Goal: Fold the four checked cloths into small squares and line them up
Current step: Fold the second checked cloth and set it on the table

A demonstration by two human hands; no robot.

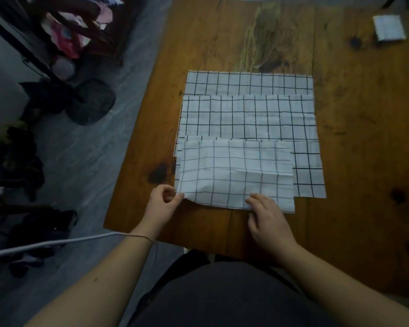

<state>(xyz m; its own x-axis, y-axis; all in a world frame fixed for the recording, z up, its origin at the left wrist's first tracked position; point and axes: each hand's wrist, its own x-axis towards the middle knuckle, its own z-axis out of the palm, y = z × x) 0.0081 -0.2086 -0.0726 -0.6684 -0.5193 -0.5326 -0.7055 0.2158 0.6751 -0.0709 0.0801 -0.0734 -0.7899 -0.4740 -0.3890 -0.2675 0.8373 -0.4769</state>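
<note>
Overlapping white cloths with a black check lie spread on the wooden table [364,138]. The nearest cloth [234,175] is folded to a rectangle and lies on top of the others [248,114]. My left hand [162,204] pinches this cloth's near left corner, which is lifted a little off the table. My right hand [267,215] rests with its fingers on the near edge of the same cloth, toward its right side. One small folded square [388,27] sits at the far right of the table.
The table's left edge runs diagonally beside a grey floor. Dark clutter, a round mesh basket [90,102] and a rack with pink items [66,36] stand to the left. A white cable [45,244] crosses under my left forearm.
</note>
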